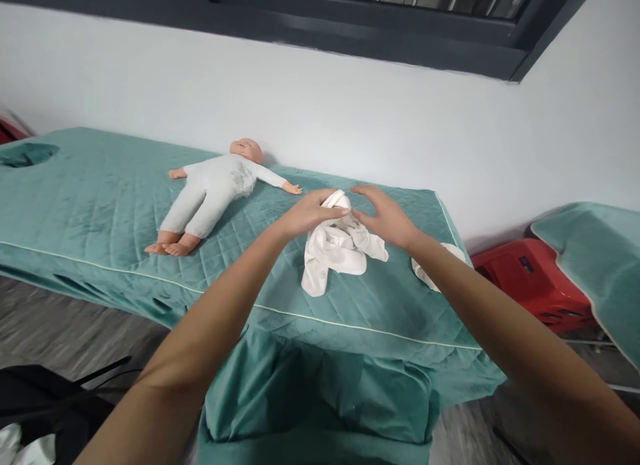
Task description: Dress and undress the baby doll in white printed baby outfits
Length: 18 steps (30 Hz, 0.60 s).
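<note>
A crumpled white baby garment (pixel 336 248) lies on the teal quilted bed (pixel 100 205). My left hand (pixel 307 213) reaches over its top left, fingers together and resting on the cloth. My right hand (pixel 384 216) hovers at its top right, fingers stretched out and slightly curved, touching or just above the fabric. A baby doll (pixel 216 188) in a white suit lies on its back to the left, head toward the wall, arms spread.
A second white cloth (pixel 429 268) sits near the bed's right edge, partly hidden by my right forearm. A red plastic stool (pixel 535 282) stands on the floor at right, beside another teal-covered bed (pixel 595 252). Dark objects lie on the floor at lower left.
</note>
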{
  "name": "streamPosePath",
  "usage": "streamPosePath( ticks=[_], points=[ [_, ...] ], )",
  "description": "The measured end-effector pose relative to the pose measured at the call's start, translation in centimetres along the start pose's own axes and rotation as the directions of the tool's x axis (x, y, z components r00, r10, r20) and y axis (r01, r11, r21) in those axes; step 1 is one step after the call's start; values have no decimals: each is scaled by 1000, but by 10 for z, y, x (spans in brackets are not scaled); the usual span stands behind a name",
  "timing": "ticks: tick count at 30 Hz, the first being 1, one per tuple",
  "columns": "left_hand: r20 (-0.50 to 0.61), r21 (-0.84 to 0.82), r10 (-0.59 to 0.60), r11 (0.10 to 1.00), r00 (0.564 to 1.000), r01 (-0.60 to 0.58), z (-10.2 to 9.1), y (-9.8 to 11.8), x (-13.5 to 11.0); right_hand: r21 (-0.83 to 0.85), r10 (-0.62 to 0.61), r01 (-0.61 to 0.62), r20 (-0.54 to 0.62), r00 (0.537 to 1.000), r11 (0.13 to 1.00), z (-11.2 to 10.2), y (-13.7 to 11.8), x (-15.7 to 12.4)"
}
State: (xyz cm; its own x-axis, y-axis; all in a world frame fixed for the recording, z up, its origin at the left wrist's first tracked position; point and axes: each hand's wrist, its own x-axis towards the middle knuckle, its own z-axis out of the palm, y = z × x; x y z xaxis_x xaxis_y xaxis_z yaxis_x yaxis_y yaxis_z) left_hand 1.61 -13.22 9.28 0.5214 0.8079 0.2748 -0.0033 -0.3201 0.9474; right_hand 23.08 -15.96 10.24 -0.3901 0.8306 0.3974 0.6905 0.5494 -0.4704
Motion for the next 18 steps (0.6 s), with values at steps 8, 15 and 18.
streamPosePath(
  ticks=[8, 15, 18],
  points=[
    [0, 573, 150, 810, 989, -123, -11, 87, -13, -253, -109, 98, -28, 994, 962, -40, -35, 29],
    [-207, 890, 397, 455, 894, 4, 4, 93, -29, -441, 60, -71, -38, 997, 895, -83, -38, -9],
    [-241, 894, 446, 448, 862, 18, 4, 93, -30, -448, 157, -151, -25, 987, 881, -98, -41, -23]
  ],
)
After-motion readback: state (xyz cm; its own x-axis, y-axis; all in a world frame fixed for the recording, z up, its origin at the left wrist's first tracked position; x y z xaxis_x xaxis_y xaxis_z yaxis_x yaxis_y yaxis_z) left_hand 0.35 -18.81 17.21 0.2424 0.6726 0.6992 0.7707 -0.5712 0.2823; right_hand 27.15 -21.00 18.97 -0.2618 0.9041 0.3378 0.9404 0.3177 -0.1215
